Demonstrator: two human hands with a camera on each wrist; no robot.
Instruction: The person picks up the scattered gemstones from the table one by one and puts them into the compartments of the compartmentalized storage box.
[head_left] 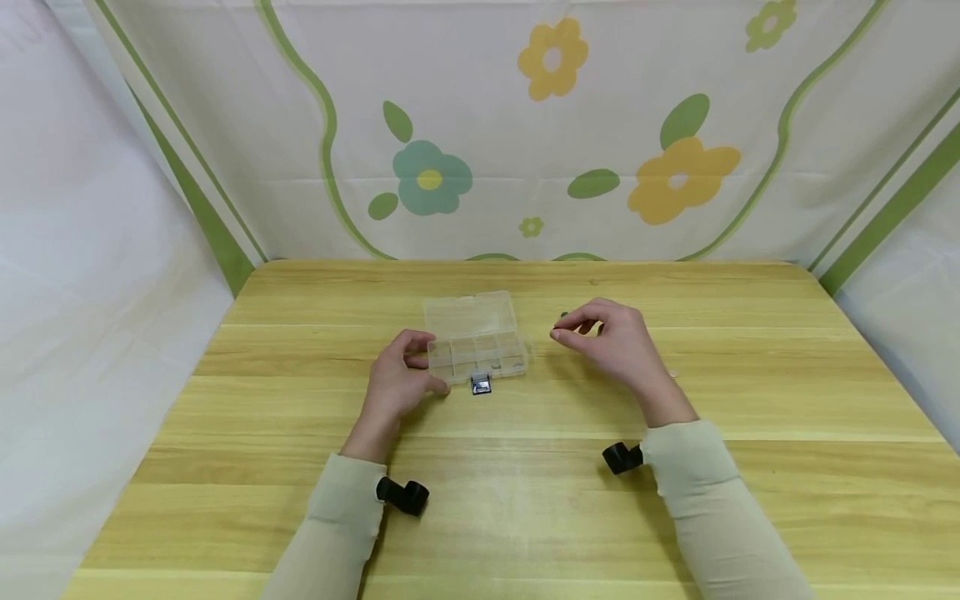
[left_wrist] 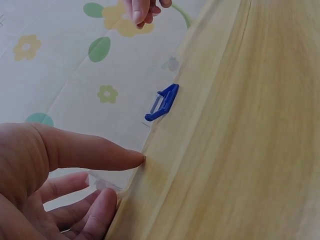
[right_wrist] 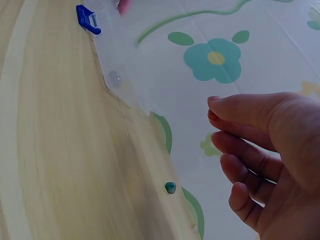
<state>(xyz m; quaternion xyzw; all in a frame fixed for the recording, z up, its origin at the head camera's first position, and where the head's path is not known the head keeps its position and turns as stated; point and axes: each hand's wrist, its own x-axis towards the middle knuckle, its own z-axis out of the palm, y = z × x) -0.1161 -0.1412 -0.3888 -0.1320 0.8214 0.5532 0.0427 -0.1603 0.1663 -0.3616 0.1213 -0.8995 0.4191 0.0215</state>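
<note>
A clear plastic compartment box (head_left: 477, 357) lies on the table, its lid (head_left: 470, 315) folded open toward the back. A blue latch (head_left: 481, 384) hangs at its front and also shows in the left wrist view as a blue clasp (left_wrist: 163, 102). My left hand (head_left: 399, 377) holds the box's left end, thumb at the front and fingers behind. Small pieces (head_left: 496, 367) lie in the front right compartments. Right of the box, my right hand (head_left: 615, 342) is raised, thumb and index finger pinching a small dark red stone (right_wrist: 212, 115), mostly covered by the fingertips.
A small green stone (right_wrist: 170, 187) lies on the table beyond the right hand. A tiny pale piece (head_left: 672, 373) sits near the right wrist. The wooden table (head_left: 510, 500) ends at a flowered cloth (head_left: 495, 125) behind.
</note>
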